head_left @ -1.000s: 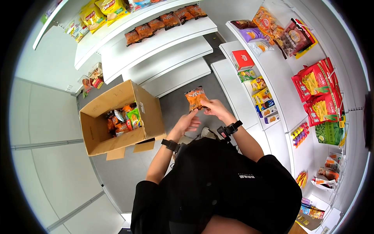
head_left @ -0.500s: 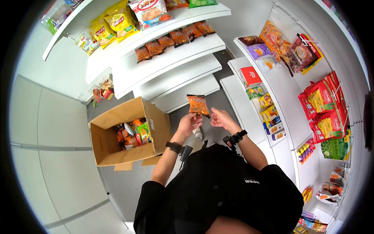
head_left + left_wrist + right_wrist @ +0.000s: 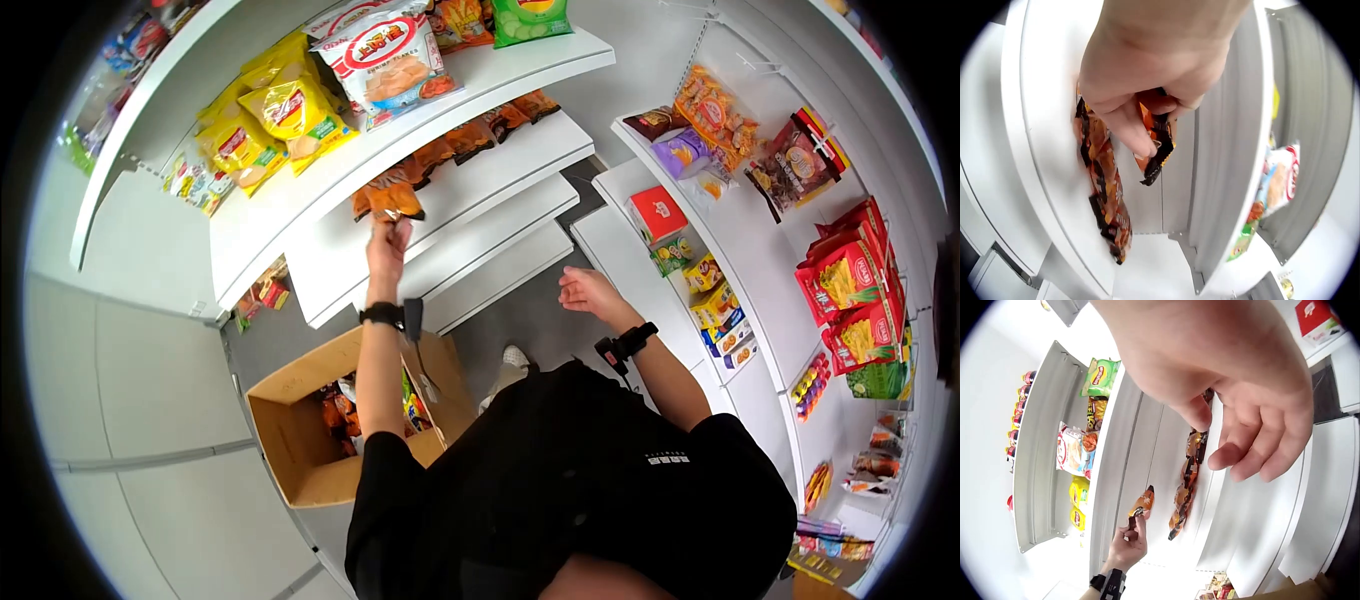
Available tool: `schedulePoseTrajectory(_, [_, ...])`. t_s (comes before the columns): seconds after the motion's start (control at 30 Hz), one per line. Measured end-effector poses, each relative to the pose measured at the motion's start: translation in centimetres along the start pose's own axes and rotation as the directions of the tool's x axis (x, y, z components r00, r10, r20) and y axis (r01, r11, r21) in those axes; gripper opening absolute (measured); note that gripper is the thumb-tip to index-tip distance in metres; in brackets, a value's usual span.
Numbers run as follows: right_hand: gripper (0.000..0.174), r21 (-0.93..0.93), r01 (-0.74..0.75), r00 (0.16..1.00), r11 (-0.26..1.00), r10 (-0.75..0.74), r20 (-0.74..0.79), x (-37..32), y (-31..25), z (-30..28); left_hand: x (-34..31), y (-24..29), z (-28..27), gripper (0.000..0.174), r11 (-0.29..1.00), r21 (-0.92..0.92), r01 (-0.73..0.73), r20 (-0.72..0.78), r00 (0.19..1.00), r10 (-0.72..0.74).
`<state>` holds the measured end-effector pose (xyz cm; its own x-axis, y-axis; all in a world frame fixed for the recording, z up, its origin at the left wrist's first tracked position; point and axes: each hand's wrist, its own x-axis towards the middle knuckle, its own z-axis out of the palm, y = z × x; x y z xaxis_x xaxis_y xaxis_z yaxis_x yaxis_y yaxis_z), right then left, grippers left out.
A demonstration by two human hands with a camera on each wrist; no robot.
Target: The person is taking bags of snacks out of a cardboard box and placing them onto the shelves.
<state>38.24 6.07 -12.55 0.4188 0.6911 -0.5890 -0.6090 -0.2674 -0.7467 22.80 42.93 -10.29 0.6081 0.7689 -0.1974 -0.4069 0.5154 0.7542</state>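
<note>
In the head view the left hand [image 3: 387,250] pinches an orange snack bag [image 3: 396,201] by its end, over the shelf below the top one, beside a row of similar orange bags [image 3: 468,139]. The left wrist view shows the thumb and fingers on the held bag [image 3: 1158,150], with the row [image 3: 1102,181] lying to its left on the white shelf. The right hand [image 3: 592,294] is held in the air above the floor, fingers loosely bent, holding nothing. In the right wrist view the held bag [image 3: 1142,503] is behind the row, not touching it.
A cardboard box [image 3: 300,452] with mixed snack packs stands on the floor beneath the left forearm. Yellow chip bags [image 3: 290,112] and a white bag [image 3: 385,62] occupy the upper shelf, whose edge overhangs the row. Shelves with boxes and red bags [image 3: 845,275] line the right side.
The left hand has moved up and left with the orange bag, from above the floor to the shelf. The right hand let go of the bag earlier and has shifted slightly right.
</note>
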Motion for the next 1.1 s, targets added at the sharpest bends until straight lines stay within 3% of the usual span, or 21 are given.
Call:
schedulePoseTrajectory(0.03, [0.033, 0.008, 0.015, 1.000, 1.000, -0.014, -0.015, 0.3, -0.2, 0.3, 2.6, 0.6, -1.2, 0.014, 1.000, -0.004, 0.011, 0.050, 0.999, -0.011])
schedulePoseTrajectory(0.17, [0.031, 0.079, 0.009, 0.995, 0.997, -0.001, -0.097, 1.1, 0.1, -0.9, 8.8, 1.4, -3.1, 0.005, 1.000, -0.023, 0.020, -0.068, 0.997, -0.022])
schedulePoseTrajectory(0.27, [0.029, 0.158, 0.027, 0.989, 0.987, -0.004, -0.146, 1.7, -1.0, -1.7, 12.3, 1.2, -4.0, 0.016, 0.997, 0.027, 0.066, -0.028, 0.998, -0.065])
schedulePoseTrajectory(0.3, [0.029, 0.161, 0.041, 0.986, 0.986, -0.013, -0.167, 1.6, -1.2, -1.8, 12.6, 1.1, -3.9, 0.027, 0.995, 0.034, 0.091, -0.053, 0.995, -0.089])
schedulePoseTrajectory(0.53, [0.030, 0.151, 0.087, 0.977, 0.985, -0.054, -0.207, 2.8, -1.8, -1.1, 16.2, 0.9, -4.9, 0.031, 0.981, -0.150, 0.121, -0.074, 0.988, -0.133])
schedulePoseTrajectory(0.57, [0.029, 0.149, 0.082, 0.978, 0.985, -0.051, -0.201, 3.1, -1.8, -1.0, 16.2, 0.8, -5.0, 0.034, 0.986, -0.138, 0.092, -0.103, 0.989, -0.106])
schedulePoseTrajectory(0.63, [0.028, 0.144, 0.067, 0.981, 0.987, -0.039, -0.190, 3.3, -1.7, -0.8, 18.8, -0.5, -8.2, 0.034, 0.970, 0.231, -0.072, 0.066, 0.996, 0.059])
schedulePoseTrajectory(0.7, [0.028, 0.160, 0.059, 0.984, 0.985, -0.031, -0.176, 3.1, -1.9, -0.5, 19.5, -0.9, -9.9, 0.032, 0.970, 0.241, -0.021, 0.091, 0.996, -0.001])
schedulePoseTrajectory(0.73, [0.028, 0.168, 0.055, 0.986, 0.984, -0.026, -0.168, 3.2, -2.0, -0.4, 18.9, -0.4, -9.4, 0.031, 0.969, 0.247, 0.004, 0.103, 0.994, -0.030])
schedulePoseTrajectory(0.83, [0.028, 0.173, 0.050, 0.985, 0.984, -0.019, -0.173, 3.6, -2.1, -0.2, 14.9, 1.4, -5.3, 0.025, 0.966, -0.022, 0.258, -0.043, 0.965, -0.259])
schedulePoseTrajectory(0.93, [0.028, 0.177, 0.054, 0.986, 0.983, -0.025, -0.165, 3.8, -2.3, 0.2, 13.6, 1.4, -4.6, 0.036, 0.975, 0.032, 0.222, -0.035, 0.975, -0.221])
schedulePoseTrajectory(0.97, [0.028, 0.168, 0.046, 0.985, 0.985, -0.017, -0.171, 3.9, -2.3, 0.4, 13.0, 1.5, -4.3, 0.037, 0.974, 0.051, 0.221, -0.119, 0.970, -0.214])
schedulePoseTrajectory(1.1, [0.032, 0.118, 0.018, 0.984, 0.993, 0.003, -0.180, 4.1, -2.2, 1.1, 11.2, 2.0, -3.4, 0.037, 0.972, 0.063, 0.227, -0.166, 0.963, -0.214])
